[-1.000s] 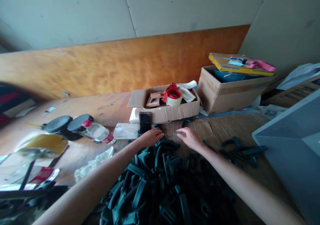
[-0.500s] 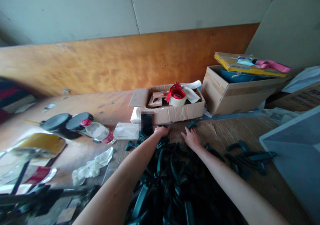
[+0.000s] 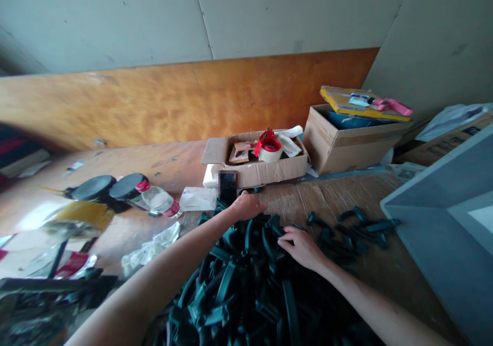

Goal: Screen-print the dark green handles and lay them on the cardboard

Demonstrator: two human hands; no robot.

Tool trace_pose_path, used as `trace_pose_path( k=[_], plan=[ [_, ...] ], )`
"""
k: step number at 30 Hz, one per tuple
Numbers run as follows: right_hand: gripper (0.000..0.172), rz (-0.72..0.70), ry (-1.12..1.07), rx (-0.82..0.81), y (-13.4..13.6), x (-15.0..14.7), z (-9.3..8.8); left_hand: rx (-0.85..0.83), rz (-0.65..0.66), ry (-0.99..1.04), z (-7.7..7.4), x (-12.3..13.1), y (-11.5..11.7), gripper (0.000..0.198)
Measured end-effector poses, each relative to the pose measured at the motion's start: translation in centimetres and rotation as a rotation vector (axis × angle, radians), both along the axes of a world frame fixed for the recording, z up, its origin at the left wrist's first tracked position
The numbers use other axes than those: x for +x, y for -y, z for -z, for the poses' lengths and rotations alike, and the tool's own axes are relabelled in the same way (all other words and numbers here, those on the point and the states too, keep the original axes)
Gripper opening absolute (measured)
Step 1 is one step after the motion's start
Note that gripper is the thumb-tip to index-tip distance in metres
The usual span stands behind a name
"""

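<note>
A heap of dark green curved plastic handles [image 3: 227,279] fills the space in front of me. Over its far edge is my left hand [image 3: 248,206], its fingers curled downward; what they close on, if anything, is hidden. My right hand [image 3: 304,246] lies at the heap's right side, thumb and fingers bent in a pinch at the end of one dark plastic handle [image 3: 274,225]. More loose handles [image 3: 356,229] lie on the table to the right of that hand.
A low cardboard box [image 3: 265,173] holding a red tape dispenser [image 3: 268,143] stands beyond the hands. Behind it on the right is a taller carton [image 3: 346,148]. A grey bin [image 3: 431,223] stands at right. Leftward are a bottle [image 3: 159,200], crumpled plastic [image 3: 150,251] and a yellow tape roll [image 3: 79,217].
My right hand has drawn back from near the low box toward the heap. My left hand has shifted slightly; the view has turned a little to the right.
</note>
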State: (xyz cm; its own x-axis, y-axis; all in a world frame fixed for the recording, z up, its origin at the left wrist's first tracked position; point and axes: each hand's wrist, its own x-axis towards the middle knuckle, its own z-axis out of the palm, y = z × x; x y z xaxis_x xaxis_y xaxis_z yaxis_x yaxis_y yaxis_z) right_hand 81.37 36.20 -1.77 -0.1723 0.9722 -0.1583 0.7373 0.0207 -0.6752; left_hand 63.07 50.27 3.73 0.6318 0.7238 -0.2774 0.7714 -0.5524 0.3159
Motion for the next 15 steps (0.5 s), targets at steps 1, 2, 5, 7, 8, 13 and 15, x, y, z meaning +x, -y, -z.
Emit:
trace_pose_path(
  k=[1, 2, 5, 7, 8, 13, 15],
  plan=[
    [0.026, -0.11, -0.075, -0.039, 0.4, 0.3, -1.7, -0.031, 0.029, -0.015, -0.9, -0.7, 1.1, 0.055],
    [0.026, -0.24, -0.152, -0.102, 0.5, 0.7, -3.2, -0.093, 0.06, -0.029, -1.8, -1.5, 2.3, 0.057],
    [0.037, -0.517, -0.396, -0.328, -1.7, 1.8, -5.6, -0.391, 0.155, -0.002, -3.7, -4.6, 5.1, 0.06],
    [0.044, -0.43, -0.447, -0.309, -5.2, 1.8, -4.7, -0.522, 0.141, 0.078, -4.0, -6.8, 5.7, 0.058],
    [0.043, -0.326, -0.407, -0.237, -7.2, 1.5, -3.5, -0.527, 0.09, 0.128, -3.8, -7.8, 5.5, 0.057],
    [0.036, -0.027, 0.121, 0.14, -15.9, -2.8, 3.7, 0.057, -0.559, 0.288, 0.1, -10.1, 0.8, 0.04],
    [0.041, 0.007, 0.246, 0.157, -17.4, -4.6, 5.5, 0.329, -0.752, 0.324, 2.2, -9.7, -1.6, 0.045]
  ],
)
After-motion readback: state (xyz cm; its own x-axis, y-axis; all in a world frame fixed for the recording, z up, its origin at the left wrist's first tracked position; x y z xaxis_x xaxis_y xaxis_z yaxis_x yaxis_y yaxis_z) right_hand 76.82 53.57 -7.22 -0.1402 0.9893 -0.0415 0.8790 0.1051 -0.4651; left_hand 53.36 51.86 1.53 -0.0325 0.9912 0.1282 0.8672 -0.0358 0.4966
